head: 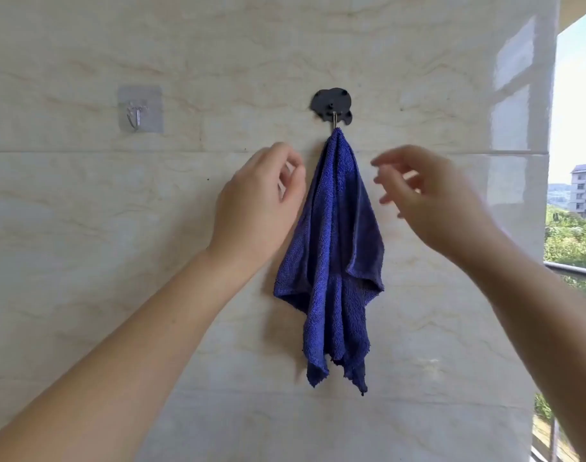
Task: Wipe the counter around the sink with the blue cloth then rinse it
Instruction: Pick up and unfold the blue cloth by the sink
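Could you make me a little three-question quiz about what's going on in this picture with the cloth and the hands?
1. True or false: the blue cloth hangs from the black hook on the tiled wall.
2. Which hook carries nothing? A) the black hook B) the clear hook
3. Fill in: the left hand and right hand are raised on either side of the cloth, and neither ____ it.

Key: 1 true; 2 B; 3 holds

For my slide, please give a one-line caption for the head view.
Both hands, left hand and right hand, hover beside the blue cloth hanging from a black hook.
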